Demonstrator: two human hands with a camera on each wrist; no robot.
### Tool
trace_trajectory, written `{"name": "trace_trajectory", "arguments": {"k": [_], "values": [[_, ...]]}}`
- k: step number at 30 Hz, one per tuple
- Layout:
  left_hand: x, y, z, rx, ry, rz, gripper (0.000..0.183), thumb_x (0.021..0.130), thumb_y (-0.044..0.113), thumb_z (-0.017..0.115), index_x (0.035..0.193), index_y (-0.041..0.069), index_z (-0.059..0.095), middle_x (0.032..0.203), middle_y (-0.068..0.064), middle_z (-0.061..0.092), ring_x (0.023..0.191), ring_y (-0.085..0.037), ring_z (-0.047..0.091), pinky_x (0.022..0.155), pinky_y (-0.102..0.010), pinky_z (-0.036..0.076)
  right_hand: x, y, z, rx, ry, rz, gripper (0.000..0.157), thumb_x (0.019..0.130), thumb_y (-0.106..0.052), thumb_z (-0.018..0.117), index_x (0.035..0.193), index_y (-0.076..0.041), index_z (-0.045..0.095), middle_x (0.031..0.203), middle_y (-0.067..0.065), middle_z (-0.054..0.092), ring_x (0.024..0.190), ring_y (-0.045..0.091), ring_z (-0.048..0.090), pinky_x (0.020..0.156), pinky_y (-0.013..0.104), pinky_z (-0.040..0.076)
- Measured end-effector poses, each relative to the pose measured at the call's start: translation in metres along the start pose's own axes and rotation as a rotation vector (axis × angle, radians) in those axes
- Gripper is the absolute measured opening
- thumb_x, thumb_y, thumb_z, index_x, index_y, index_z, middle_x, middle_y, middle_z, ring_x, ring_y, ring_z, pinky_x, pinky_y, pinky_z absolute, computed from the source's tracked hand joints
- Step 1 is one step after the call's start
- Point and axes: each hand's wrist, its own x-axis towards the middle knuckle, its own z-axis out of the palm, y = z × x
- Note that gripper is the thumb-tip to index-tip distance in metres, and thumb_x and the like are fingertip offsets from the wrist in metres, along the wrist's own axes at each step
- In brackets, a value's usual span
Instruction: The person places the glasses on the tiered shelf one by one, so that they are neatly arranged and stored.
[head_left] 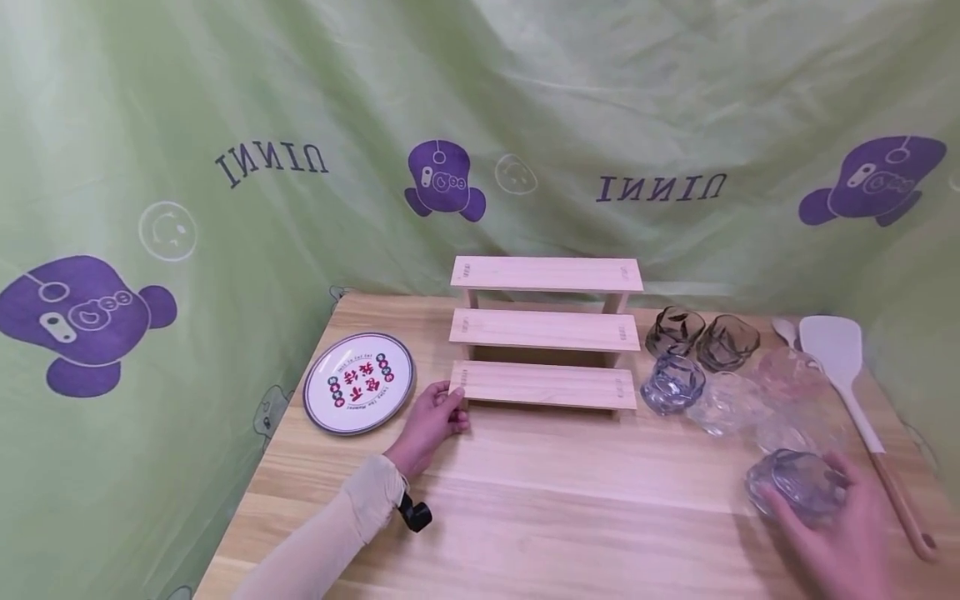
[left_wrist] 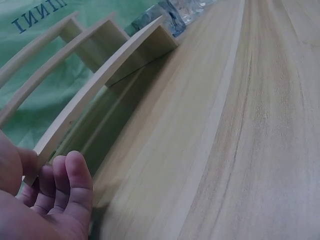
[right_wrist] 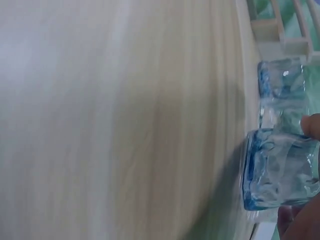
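Observation:
A three-step wooden rack (head_left: 543,329) stands at the back of the table. My left hand (head_left: 429,425) grips the left end of its lowest step (left_wrist: 95,85), thumb on top and fingers curled beneath. At the right, my right hand (head_left: 843,521) holds a bluish glass (head_left: 797,483) with a wavy wall, thumb and fingers around its sides. In the right wrist view this glass (right_wrist: 280,170) is seen from the side, near other glasses. Behind it stand a blue glass (head_left: 672,384), a clear glass (head_left: 726,404) and a pinkish glass (head_left: 791,373).
Two dark glasses (head_left: 727,342) stand right of the rack. A white spatula (head_left: 832,346) with a wooden handle lies along the right edge, a smaller white utensil (head_left: 785,331) beside it. A printed plate (head_left: 358,383) lies at the left. Green cloth (head_left: 555,108) hangs behind.

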Motion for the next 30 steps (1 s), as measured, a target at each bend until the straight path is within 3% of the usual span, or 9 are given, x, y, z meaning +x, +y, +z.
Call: {"name": "trace_trajectory", "arguments": {"k": [4, 5, 11, 14, 18, 22, 27, 30], "values": [[0.002, 0.002, 0.001, -0.007, -0.008, -0.004, 0.059, 0.101, 0.021, 0.065, 0.147, -0.001, 0.034, 0.101, -0.014, 0.059, 0.081, -0.021, 0.063, 0.078, -0.036, 0.06, -0.002, -0.012, 0.007, 0.035, -0.03, 0.069, 0.102, 0.082, -0.017, 0.087, 0.16, -0.013, 0.02, 0.148, 0.028, 0.031, 0.131, 0.042, 0.031, 0.118, 0.032, 0.016], [0.003, 0.002, 0.002, -0.009, -0.014, -0.009, 0.058, 0.101, 0.021, 0.065, 0.147, 0.0, 0.035, 0.101, -0.014, 0.06, 0.081, -0.021, 0.063, 0.077, -0.036, 0.06, -0.003, -0.015, 0.009, 0.045, -0.029, 0.084, 0.104, 0.082, -0.017, 0.088, 0.161, -0.016, 0.02, 0.15, 0.025, 0.031, 0.133, 0.037, 0.031, 0.116, 0.025, 0.016], [0.006, 0.005, 0.001, -0.011, -0.044, -0.037, 0.039, 0.102, 0.029, 0.063, 0.126, 0.001, 0.05, 0.097, -0.01, 0.059, 0.075, -0.015, 0.054, 0.066, -0.027, 0.055, -0.009, -0.017, 0.022, 0.131, -0.073, 0.013, 0.118, 0.072, -0.002, 0.092, 0.161, -0.021, 0.015, 0.148, 0.02, 0.034, 0.128, 0.009, 0.039, 0.097, 0.003, 0.032], [0.007, 0.006, -0.003, -0.008, -0.046, -0.046, 0.035, 0.102, 0.031, 0.064, 0.118, 0.002, 0.053, 0.096, -0.01, 0.058, 0.073, -0.013, 0.051, 0.064, -0.026, 0.052, -0.01, -0.011, 0.026, 0.179, -0.142, -0.024, 0.119, 0.073, 0.002, 0.09, 0.161, -0.018, 0.014, 0.147, 0.028, 0.035, 0.122, -0.001, 0.04, 0.092, 0.002, 0.036], [0.008, 0.008, -0.007, 0.004, -0.048, -0.05, 0.034, 0.102, 0.027, 0.064, 0.12, 0.001, 0.051, 0.096, -0.01, 0.058, 0.073, -0.013, 0.052, 0.067, -0.028, 0.055, -0.007, -0.003, 0.03, 0.181, -0.222, -0.075, 0.104, 0.077, -0.002, 0.089, 0.159, -0.01, 0.024, 0.143, 0.035, 0.041, 0.117, -0.01, 0.042, 0.096, 0.002, 0.033], [0.01, 0.009, -0.008, 0.015, -0.04, -0.041, 0.034, 0.102, 0.027, 0.064, 0.121, 0.001, 0.051, 0.093, -0.009, 0.058, 0.072, -0.013, 0.053, 0.068, -0.028, 0.056, -0.003, -0.001, 0.032, 0.18, -0.253, -0.119, 0.092, 0.08, -0.004, 0.087, 0.155, -0.009, 0.035, 0.146, 0.021, 0.049, 0.118, -0.012, 0.043, 0.098, 0.002, 0.031], [0.013, 0.011, -0.008, 0.01, -0.013, -0.043, 0.031, 0.101, 0.027, 0.065, 0.117, 0.002, 0.053, 0.091, -0.008, 0.057, 0.07, -0.013, 0.053, 0.066, -0.028, 0.056, 0.0, -0.002, 0.034, 0.236, -0.268, -0.113, 0.088, 0.08, 0.001, 0.085, 0.153, -0.008, 0.037, 0.141, 0.001, 0.053, 0.119, -0.008, 0.048, 0.096, 0.005, 0.037], [0.015, 0.011, -0.008, 0.015, -0.007, -0.045, 0.03, 0.102, 0.027, 0.064, 0.116, 0.003, 0.054, 0.091, -0.008, 0.057, 0.069, -0.013, 0.053, 0.065, -0.028, 0.055, -0.001, -0.003, 0.036, 0.239, -0.263, -0.098, 0.087, 0.079, 0.002, 0.086, 0.151, -0.006, 0.038, 0.137, 0.006, 0.056, 0.117, -0.008, 0.05, 0.095, 0.005, 0.039]]}}
